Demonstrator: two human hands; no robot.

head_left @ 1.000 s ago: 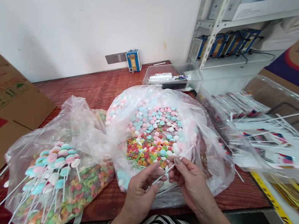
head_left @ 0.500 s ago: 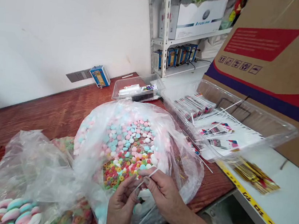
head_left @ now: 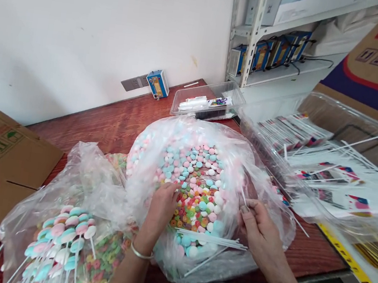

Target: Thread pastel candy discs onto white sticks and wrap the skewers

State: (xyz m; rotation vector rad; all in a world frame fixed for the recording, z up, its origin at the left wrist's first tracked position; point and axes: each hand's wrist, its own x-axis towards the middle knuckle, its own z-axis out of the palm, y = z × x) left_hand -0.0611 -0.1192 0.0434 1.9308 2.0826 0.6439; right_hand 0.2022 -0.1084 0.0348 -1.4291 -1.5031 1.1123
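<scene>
1. Reaching into the open plastic bag (head_left: 159, 156), the left hand (head_left: 161, 205) has its fingers curled loosely over the round pastel candies (head_left: 195, 161) and coloured rings; whether it grips any is unclear.
2. Pinching one white stick (head_left: 242, 197), the right hand (head_left: 260, 234) rests at the bag's right edge, beside loose sticks (head_left: 211, 239).

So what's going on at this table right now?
A person sits at a wooden table with an open bag of pastel and ring candies. The left hand reaches into the candies; the right hand pinches a thin white stick at the bag's right side. More sticks lie across the candies. A second bag to the left holds finished candy skewers. A clear tray of wrappers sits to the right.
</scene>
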